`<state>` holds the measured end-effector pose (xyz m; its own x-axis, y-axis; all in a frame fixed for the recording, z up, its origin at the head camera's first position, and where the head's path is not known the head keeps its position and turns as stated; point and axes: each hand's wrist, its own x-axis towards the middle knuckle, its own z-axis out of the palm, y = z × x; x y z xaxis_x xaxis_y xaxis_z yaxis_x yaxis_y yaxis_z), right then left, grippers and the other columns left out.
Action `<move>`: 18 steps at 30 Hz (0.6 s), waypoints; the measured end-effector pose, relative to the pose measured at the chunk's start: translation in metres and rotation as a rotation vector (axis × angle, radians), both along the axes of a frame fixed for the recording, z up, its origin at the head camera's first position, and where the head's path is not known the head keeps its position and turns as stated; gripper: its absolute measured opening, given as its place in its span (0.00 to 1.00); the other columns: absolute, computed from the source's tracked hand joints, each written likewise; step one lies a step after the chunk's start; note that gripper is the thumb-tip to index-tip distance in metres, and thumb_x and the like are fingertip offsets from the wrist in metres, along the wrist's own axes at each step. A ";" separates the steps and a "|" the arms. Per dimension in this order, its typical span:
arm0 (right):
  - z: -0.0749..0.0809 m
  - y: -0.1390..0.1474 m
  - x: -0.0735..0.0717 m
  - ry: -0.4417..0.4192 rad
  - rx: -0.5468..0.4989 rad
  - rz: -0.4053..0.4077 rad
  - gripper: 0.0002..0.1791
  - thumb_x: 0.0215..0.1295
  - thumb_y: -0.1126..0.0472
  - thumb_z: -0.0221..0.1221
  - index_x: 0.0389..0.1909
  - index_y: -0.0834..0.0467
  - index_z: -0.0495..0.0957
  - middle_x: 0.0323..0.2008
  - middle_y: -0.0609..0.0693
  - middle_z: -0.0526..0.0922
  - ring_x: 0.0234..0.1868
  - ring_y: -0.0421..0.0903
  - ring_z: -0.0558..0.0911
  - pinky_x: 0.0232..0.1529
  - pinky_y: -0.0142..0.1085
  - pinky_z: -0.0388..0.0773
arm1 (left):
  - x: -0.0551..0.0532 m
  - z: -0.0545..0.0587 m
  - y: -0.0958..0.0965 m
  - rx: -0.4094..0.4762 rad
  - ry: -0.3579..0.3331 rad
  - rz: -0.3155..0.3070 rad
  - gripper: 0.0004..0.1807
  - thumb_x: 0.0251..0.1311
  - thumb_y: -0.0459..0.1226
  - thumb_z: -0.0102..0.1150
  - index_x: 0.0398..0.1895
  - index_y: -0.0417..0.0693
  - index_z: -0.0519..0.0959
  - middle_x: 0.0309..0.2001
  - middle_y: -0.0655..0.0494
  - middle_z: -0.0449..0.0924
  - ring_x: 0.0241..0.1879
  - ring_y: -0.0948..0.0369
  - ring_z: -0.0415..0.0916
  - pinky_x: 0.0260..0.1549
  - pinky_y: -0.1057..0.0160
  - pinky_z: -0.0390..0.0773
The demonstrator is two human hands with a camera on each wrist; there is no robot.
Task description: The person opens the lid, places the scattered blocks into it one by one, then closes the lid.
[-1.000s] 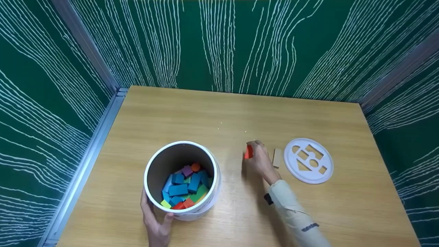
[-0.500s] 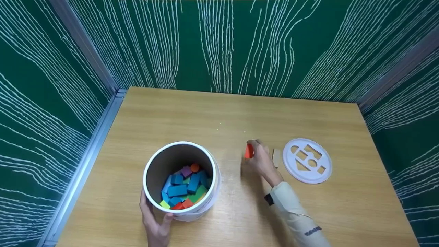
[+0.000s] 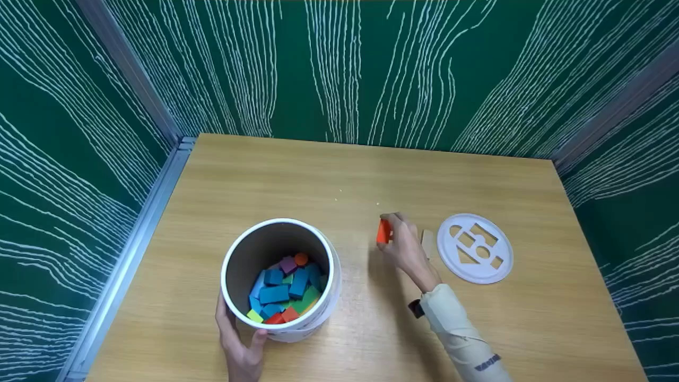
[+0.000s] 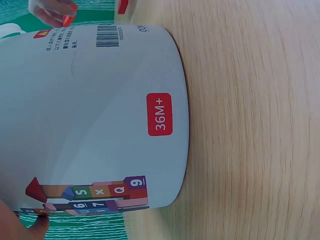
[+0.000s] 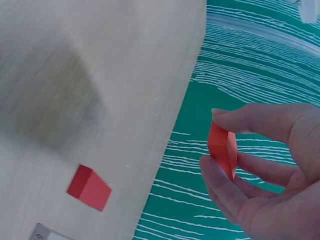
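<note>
My left hand [image 3: 241, 347] holds the near left side of a white round bucket [image 3: 333, 297], thumb at the front and fingers along the wall. Inside lie several coloured blocks [image 3: 274, 293]. To the right, my right hand [image 3: 407, 246] pinches a red-orange block [image 3: 383, 232] between thumb and fingertips, above the table. The right wrist view shows this held block [image 5: 222, 147] from another side. Below it, a second red block [image 5: 90, 187] lies on the table; in the head view the right hand hides it. A beige plank [image 3: 427, 244] lies beside the right hand, partly covered.
A white round lid [image 3: 447, 252] with cut-out shapes lies flat to the right of the plank. Small pale specks dot the wooden table [image 3: 297, 175]. Green walls [image 3: 294, 69] with white lines stand behind and at both sides.
My right hand has risen slightly with the red-orange block, and its shadow has shifted. The left hand and the bucket stay in place.
</note>
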<state>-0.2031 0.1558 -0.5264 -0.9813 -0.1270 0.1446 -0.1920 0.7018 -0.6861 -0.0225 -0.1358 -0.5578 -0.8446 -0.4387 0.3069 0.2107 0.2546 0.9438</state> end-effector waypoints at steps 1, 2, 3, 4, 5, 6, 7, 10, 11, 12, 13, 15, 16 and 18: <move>0.002 0.000 0.001 0.010 -0.002 0.002 0.30 0.42 0.76 0.67 0.52 0.67 0.75 0.45 0.61 0.77 0.40 0.55 0.78 0.35 0.42 0.82 | 0.000 -0.001 0.000 0.000 0.008 -0.001 0.47 0.50 0.34 0.61 0.73 0.49 0.49 0.71 0.49 0.52 0.66 0.55 0.53 0.64 0.71 0.55; 0.003 -0.001 0.001 0.019 -0.005 0.006 0.31 0.41 0.76 0.67 0.52 0.67 0.75 0.45 0.61 0.77 0.39 0.55 0.78 0.35 0.41 0.82 | 0.000 -0.001 0.000 0.000 0.014 -0.002 0.47 0.50 0.33 0.61 0.73 0.48 0.49 0.71 0.49 0.52 0.66 0.55 0.53 0.64 0.71 0.55; 0.005 -0.001 0.002 0.030 -0.008 0.012 0.30 0.41 0.76 0.68 0.52 0.67 0.75 0.45 0.60 0.77 0.38 0.54 0.78 0.34 0.41 0.82 | 0.000 -0.002 0.000 0.000 0.012 -0.002 0.47 0.50 0.34 0.61 0.73 0.48 0.49 0.71 0.49 0.52 0.66 0.55 0.53 0.64 0.71 0.55; 0.006 -0.002 0.003 0.040 -0.009 0.018 0.30 0.41 0.76 0.68 0.52 0.67 0.75 0.45 0.60 0.77 0.38 0.54 0.78 0.34 0.41 0.82 | 0.000 -0.002 0.000 0.000 0.010 -0.002 0.47 0.50 0.34 0.61 0.73 0.48 0.49 0.71 0.50 0.52 0.66 0.56 0.53 0.64 0.71 0.55; 0.008 -0.002 0.004 0.046 -0.010 0.022 0.30 0.41 0.76 0.68 0.52 0.66 0.76 0.45 0.60 0.78 0.37 0.54 0.78 0.33 0.41 0.82 | 0.000 -0.002 0.000 0.000 0.008 -0.001 0.47 0.50 0.33 0.61 0.73 0.48 0.49 0.71 0.50 0.52 0.66 0.56 0.53 0.64 0.71 0.55; 0.010 -0.003 0.005 0.049 -0.011 0.024 0.30 0.42 0.76 0.68 0.52 0.66 0.76 0.45 0.59 0.78 0.37 0.54 0.78 0.33 0.41 0.82 | 0.000 -0.002 0.000 0.001 0.007 -0.001 0.47 0.50 0.33 0.61 0.73 0.49 0.49 0.71 0.50 0.52 0.66 0.56 0.53 0.64 0.71 0.55; 0.012 -0.003 0.006 0.054 -0.012 0.027 0.30 0.42 0.76 0.68 0.52 0.66 0.76 0.45 0.59 0.78 0.36 0.53 0.78 0.33 0.41 0.82 | 0.000 -0.002 0.000 0.002 0.007 -0.001 0.47 0.49 0.33 0.61 0.73 0.49 0.49 0.71 0.50 0.52 0.66 0.56 0.53 0.64 0.71 0.55; 0.017 -0.004 0.008 0.068 -0.011 0.030 0.30 0.42 0.75 0.69 0.52 0.66 0.76 0.45 0.59 0.78 0.36 0.53 0.78 0.33 0.41 0.82 | 0.000 -0.002 0.000 0.003 0.006 0.000 0.48 0.49 0.32 0.61 0.73 0.49 0.49 0.71 0.50 0.52 0.66 0.57 0.53 0.64 0.71 0.55; 0.018 -0.005 0.009 0.073 -0.008 0.029 0.30 0.42 0.75 0.69 0.51 0.66 0.76 0.44 0.59 0.79 0.36 0.53 0.78 0.33 0.41 0.82 | 0.000 -0.002 0.000 0.005 0.007 0.000 0.48 0.49 0.32 0.61 0.73 0.49 0.49 0.71 0.50 0.52 0.66 0.57 0.52 0.64 0.71 0.55; 0.019 -0.005 0.009 0.081 -0.004 0.029 0.30 0.41 0.75 0.69 0.51 0.66 0.76 0.44 0.59 0.79 0.35 0.53 0.78 0.33 0.40 0.82 | 0.000 -0.002 0.000 0.005 0.006 -0.001 0.47 0.49 0.32 0.61 0.73 0.49 0.49 0.71 0.50 0.52 0.66 0.57 0.52 0.65 0.71 0.55; 0.020 -0.005 0.010 0.093 -0.001 0.029 0.30 0.41 0.75 0.69 0.51 0.66 0.77 0.44 0.59 0.79 0.35 0.52 0.78 0.32 0.40 0.82 | 0.000 -0.001 0.000 0.006 0.003 -0.001 0.48 0.49 0.32 0.61 0.73 0.49 0.49 0.71 0.50 0.52 0.66 0.58 0.52 0.65 0.71 0.55; 0.023 -0.006 0.012 0.110 0.007 0.030 0.29 0.40 0.75 0.70 0.50 0.66 0.77 0.43 0.59 0.79 0.33 0.52 0.78 0.31 0.39 0.82 | 0.000 -0.001 0.000 0.009 -0.001 -0.002 0.48 0.50 0.32 0.62 0.73 0.49 0.49 0.71 0.50 0.51 0.66 0.58 0.52 0.65 0.71 0.54; 0.024 -0.006 0.013 0.119 0.007 0.033 0.29 0.40 0.75 0.70 0.50 0.66 0.77 0.43 0.59 0.79 0.33 0.52 0.78 0.31 0.39 0.82 | 0.000 0.000 0.000 0.011 -0.005 -0.002 0.48 0.50 0.32 0.62 0.73 0.49 0.49 0.71 0.50 0.51 0.66 0.58 0.52 0.65 0.71 0.54; 0.028 -0.007 0.015 0.126 -0.001 0.037 0.29 0.40 0.75 0.70 0.49 0.66 0.77 0.43 0.59 0.79 0.33 0.51 0.78 0.31 0.40 0.82 | 0.000 0.000 0.000 0.011 -0.015 -0.001 0.48 0.50 0.33 0.62 0.74 0.50 0.48 0.71 0.50 0.51 0.66 0.59 0.52 0.65 0.72 0.54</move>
